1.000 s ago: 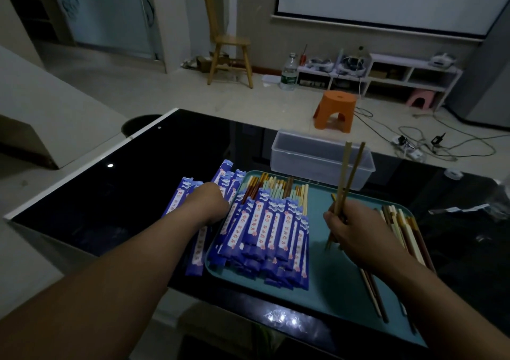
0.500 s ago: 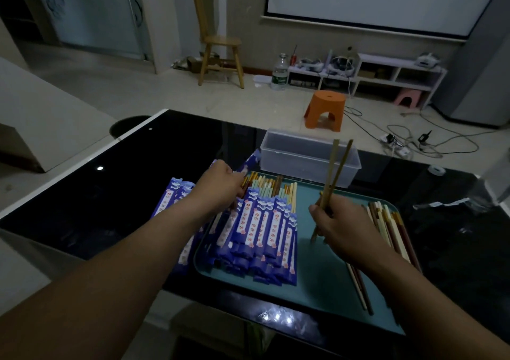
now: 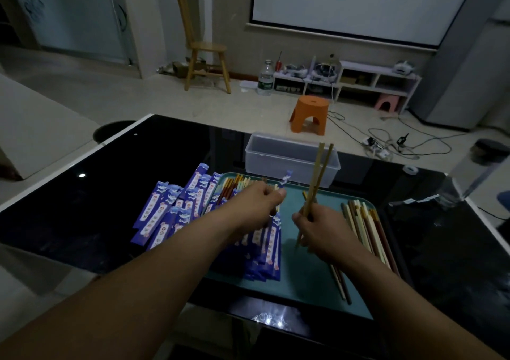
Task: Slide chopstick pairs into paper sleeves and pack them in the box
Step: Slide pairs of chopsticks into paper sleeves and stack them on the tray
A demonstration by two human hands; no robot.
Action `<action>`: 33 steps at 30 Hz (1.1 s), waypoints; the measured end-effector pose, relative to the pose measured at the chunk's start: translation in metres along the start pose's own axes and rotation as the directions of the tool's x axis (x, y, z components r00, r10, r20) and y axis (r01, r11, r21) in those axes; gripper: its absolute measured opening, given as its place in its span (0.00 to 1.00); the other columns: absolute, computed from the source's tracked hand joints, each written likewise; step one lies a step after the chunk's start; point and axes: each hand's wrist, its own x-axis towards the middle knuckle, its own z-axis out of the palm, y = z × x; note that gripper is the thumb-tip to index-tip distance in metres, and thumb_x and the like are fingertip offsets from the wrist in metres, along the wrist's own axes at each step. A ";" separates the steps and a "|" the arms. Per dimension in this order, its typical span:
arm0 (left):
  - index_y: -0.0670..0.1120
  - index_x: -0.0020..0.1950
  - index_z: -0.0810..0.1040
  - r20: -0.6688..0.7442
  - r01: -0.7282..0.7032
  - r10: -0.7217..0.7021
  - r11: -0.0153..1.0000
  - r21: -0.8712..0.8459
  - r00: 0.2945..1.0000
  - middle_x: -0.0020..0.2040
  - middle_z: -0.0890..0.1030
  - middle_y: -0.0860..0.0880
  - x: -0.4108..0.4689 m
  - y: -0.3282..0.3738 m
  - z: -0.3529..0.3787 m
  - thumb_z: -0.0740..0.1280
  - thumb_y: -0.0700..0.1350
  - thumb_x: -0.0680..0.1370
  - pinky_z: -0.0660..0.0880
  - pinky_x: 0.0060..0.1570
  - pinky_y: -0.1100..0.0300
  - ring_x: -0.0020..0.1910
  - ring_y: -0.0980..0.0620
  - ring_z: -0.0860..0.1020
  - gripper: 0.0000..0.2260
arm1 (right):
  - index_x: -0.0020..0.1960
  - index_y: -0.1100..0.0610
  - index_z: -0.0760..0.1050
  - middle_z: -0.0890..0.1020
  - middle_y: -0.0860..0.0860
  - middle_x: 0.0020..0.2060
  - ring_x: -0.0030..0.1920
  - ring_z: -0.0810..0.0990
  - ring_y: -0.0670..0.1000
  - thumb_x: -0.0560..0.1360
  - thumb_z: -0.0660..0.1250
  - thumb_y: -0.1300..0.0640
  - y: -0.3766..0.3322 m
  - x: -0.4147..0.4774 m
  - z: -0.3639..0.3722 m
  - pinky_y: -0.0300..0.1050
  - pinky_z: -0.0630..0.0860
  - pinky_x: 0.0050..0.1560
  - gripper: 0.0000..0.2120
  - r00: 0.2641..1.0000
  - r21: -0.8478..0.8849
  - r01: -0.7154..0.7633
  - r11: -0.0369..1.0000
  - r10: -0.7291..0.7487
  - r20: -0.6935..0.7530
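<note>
Table, black and glossy as glass, carries a flat teal tray that keeps the stock together within reach. Beyond it stands the box, clear plastic, rectangular and seemingly empty, placed to receive packed pairs. Blue printed paper sleeves fan across the tray's left edge. Bare chopsticks, slim and smooth, lie along its right. The right hand grips one chopstick pair upright, top ends slightly splayed, likely ready for insertion. The left hand pinches a single sleeve just beside it.

Box behind tray, on table
</note>
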 end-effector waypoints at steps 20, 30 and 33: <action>0.50 0.51 0.72 0.067 -0.098 0.093 0.992 0.078 0.993 0.39 0.80 0.47 0.022 0.003 0.055 0.66 0.56 0.83 0.77 0.30 0.59 0.32 0.53 0.78 0.11 | 0.51 0.54 0.81 0.85 0.52 0.41 0.35 0.85 0.48 0.84 0.65 0.49 0.039 0.010 -0.026 0.40 0.78 0.34 0.10 0.994 0.291 -0.085 0.953 0.060 0.096; 0.53 0.51 0.70 0.092 -0.318 0.307 0.933 0.168 0.947 0.42 0.82 0.50 0.000 -0.001 0.043 0.64 0.53 0.84 0.79 0.40 0.56 0.37 0.54 0.81 0.07 | 0.54 0.61 0.77 0.83 0.54 0.38 0.40 0.85 0.54 0.85 0.61 0.52 0.027 0.007 -0.086 0.46 0.81 0.38 0.13 0.993 0.835 -0.026 0.550 0.113 -0.043; 0.53 0.51 0.69 0.095 -0.330 0.317 0.926 0.185 0.944 0.42 0.82 0.51 0.000 -0.003 0.042 0.64 0.54 0.84 0.80 0.42 0.52 0.37 0.55 0.81 0.08 | 0.54 0.60 0.77 0.83 0.55 0.39 0.41 0.84 0.53 0.85 0.61 0.51 0.025 0.007 -0.085 0.46 0.80 0.39 0.12 0.994 0.841 0.001 0.540 0.090 -0.059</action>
